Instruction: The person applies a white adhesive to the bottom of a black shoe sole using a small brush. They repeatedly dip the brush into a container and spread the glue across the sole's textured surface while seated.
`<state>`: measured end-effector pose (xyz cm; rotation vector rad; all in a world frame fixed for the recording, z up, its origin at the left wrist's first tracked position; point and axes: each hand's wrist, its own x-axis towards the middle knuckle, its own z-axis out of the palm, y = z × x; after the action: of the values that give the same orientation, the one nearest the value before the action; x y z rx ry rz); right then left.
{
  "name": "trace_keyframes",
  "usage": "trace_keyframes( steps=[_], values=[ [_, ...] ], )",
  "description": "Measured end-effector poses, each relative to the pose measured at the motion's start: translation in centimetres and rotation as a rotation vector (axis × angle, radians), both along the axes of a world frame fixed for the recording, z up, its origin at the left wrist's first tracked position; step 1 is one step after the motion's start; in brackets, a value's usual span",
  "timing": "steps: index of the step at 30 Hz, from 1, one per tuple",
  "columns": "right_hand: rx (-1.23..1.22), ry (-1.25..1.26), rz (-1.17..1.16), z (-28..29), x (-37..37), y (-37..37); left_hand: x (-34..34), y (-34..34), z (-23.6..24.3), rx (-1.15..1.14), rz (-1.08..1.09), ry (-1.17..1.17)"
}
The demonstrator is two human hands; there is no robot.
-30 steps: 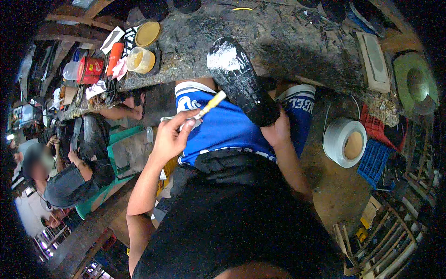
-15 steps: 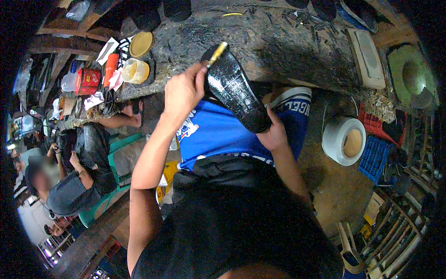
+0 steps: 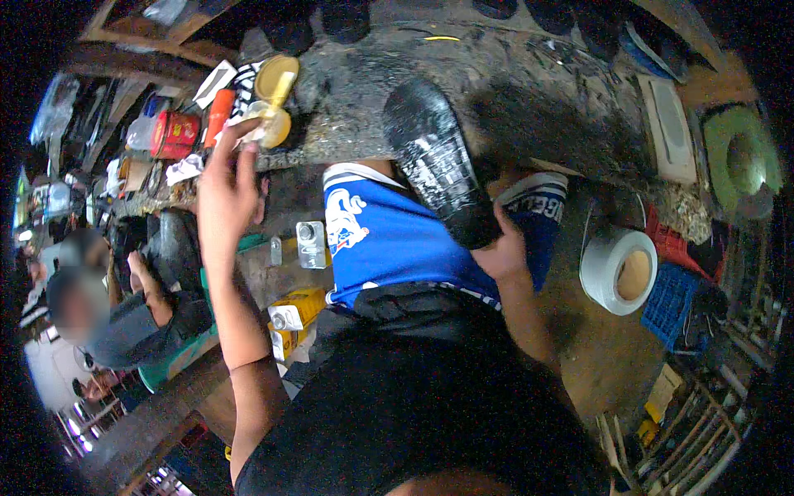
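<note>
Toward the back left, my left hand [image 3: 227, 194] is at the clear plastic tub [image 3: 279, 132] of yellowish stuff. Its fingertips meet the lower part of a brush [image 3: 280, 91] with a pale yellow end, which slants across the tub; blur partly obscures the grip. My right hand [image 3: 503, 248] grips the near end of a black shoe sole [image 3: 437, 161]. The sole is tilted over my lap, its patterned face up and shiny wet in the middle. Its far end reaches over the dark workbench [image 3: 347, 124].
Beside the tub lie a round tan lid [image 3: 277, 76], an orange tube [image 3: 218, 116] and a red container [image 3: 175, 135]. A white roll [image 3: 619, 273] and blue crate [image 3: 668, 304] stand on the right. Another person [image 3: 124, 306] sits at left.
My left hand has moved left with the brush, from above the sole to the tub. My right hand still holds the sole, which now stands a little steeper in view.
</note>
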<state>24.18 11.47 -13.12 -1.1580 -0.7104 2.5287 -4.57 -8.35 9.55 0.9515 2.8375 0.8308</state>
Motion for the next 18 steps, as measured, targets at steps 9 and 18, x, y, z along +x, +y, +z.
trace_keyframes(
  steps=[9, 18],
  values=[
    [-0.259, 0.332, -0.110, 4.0, -6.4, 3.8, -8.2, -4.5, 5.9, -0.466, -0.138, 0.051],
    [-0.432, 0.531, -0.167, 5.7, -7.6, 2.5, -8.6, -3.4, 5.9, -0.492, -0.161, 0.195]
  ],
)
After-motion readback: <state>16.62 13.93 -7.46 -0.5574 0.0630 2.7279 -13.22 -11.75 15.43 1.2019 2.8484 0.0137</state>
